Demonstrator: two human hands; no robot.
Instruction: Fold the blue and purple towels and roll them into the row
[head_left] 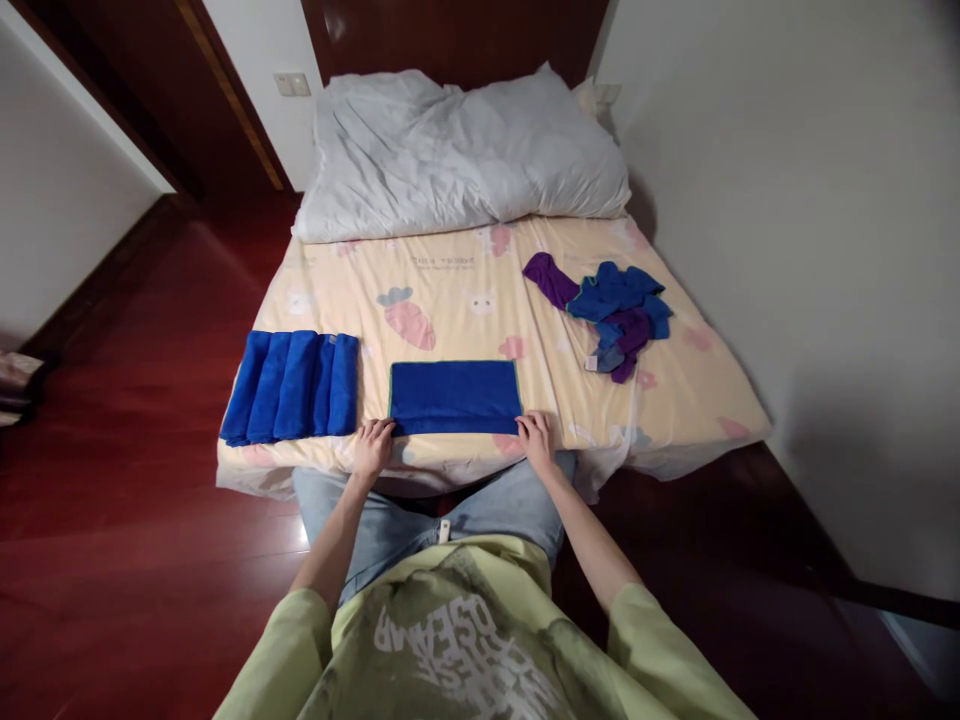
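Observation:
A blue towel point(454, 392) with green edging lies flat in front of me, its near edge folded over in a narrow strip. My left hand point(373, 444) pinches its near left corner, and my right hand point(535, 438) pinches the near right corner. Both hands are closed, fingertips on the cloth. Left of the towel sits a row of several rolled blue towels point(296, 385), side by side. Over on the right is a crumpled heap of blue cloths point(619, 292) mixed with purple cloths point(551, 280).
Everything rests on a bed point(322, 290) with a cream sheet printed with carrots and animals. A bunched white quilt point(465, 150) lies across its head, against a dark headboard point(450, 40). A wall point(810, 250) runs along the right; dark red floor point(135, 420) is at left.

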